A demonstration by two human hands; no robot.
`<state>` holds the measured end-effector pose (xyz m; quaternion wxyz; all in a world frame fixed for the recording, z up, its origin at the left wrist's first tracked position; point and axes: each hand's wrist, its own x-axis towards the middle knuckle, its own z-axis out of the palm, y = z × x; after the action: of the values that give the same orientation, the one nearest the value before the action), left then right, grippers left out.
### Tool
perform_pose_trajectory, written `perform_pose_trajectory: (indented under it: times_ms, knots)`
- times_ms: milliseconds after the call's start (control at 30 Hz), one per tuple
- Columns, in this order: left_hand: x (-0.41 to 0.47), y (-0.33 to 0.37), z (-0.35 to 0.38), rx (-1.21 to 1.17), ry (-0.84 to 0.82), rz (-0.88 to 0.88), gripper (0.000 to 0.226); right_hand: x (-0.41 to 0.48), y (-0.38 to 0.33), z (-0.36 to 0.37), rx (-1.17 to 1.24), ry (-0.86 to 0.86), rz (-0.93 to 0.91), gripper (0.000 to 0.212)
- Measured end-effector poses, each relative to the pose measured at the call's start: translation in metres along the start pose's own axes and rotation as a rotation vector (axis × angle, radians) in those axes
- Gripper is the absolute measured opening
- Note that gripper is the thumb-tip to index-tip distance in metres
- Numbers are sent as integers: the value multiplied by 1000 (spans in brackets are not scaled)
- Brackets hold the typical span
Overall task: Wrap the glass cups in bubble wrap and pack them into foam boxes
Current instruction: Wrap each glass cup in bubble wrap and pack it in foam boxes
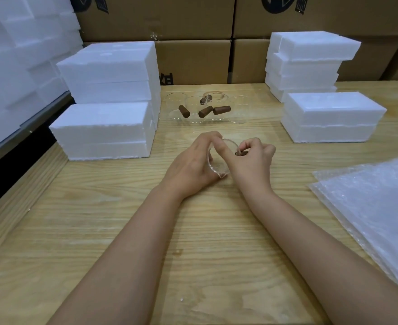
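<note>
I have one glass cup point(219, 161) in both hands at the middle of the frame, low over the table point(123, 219); I cannot tell whether it touches the wood. My left hand point(191, 161) is curled round the clear body, thumb and fingers closed on the wall. My right hand point(254, 160) pinches the brown handle point(239, 153) between thumb and fingertips, the other fingers tucked in. The cup is tilted, its rim toward the top of the frame.

The bubble wrap point(378, 207) lies in a stack at the right edge, well apart from the cup, so I judge the step in hand is bringing the cup over to a sheet. To do it well I would carry the weight in the left hand, not hang it from the handle, then lay the cup on its side near a corner of the top sheet, handle up so the padding folds over it. The other cups point(200, 109) stand at upper centre, between the foam boxes point(104, 127) at left and right, which look closed.
</note>
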<state>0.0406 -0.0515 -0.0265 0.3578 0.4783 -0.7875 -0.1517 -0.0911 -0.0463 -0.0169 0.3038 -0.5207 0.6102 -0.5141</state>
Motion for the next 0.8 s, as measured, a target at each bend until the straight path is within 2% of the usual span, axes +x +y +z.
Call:
perform_pose_trajectory:
  times_ms: [167, 300, 433, 633, 800]
  knots:
    - [3, -5, 0, -13, 4, -39, 70, -6, -1, 1, -134, -68, -83, 73]
    - [3, -5, 1, -23, 23, -28, 70, -8, -2, 2, -169, -65, -128, 77]
    - [3, -4, 2, -26, 39, 9, 69, -9, -2, 3, -83, 16, -123, 65]
    - [2, -1, 3, -26, 73, 58, 68, -7, -3, 0, 66, 76, -162, 30]
    - [2, -1, 1, -118, 107, 44, 70, -6, -5, -2, 160, 57, -280, 21]
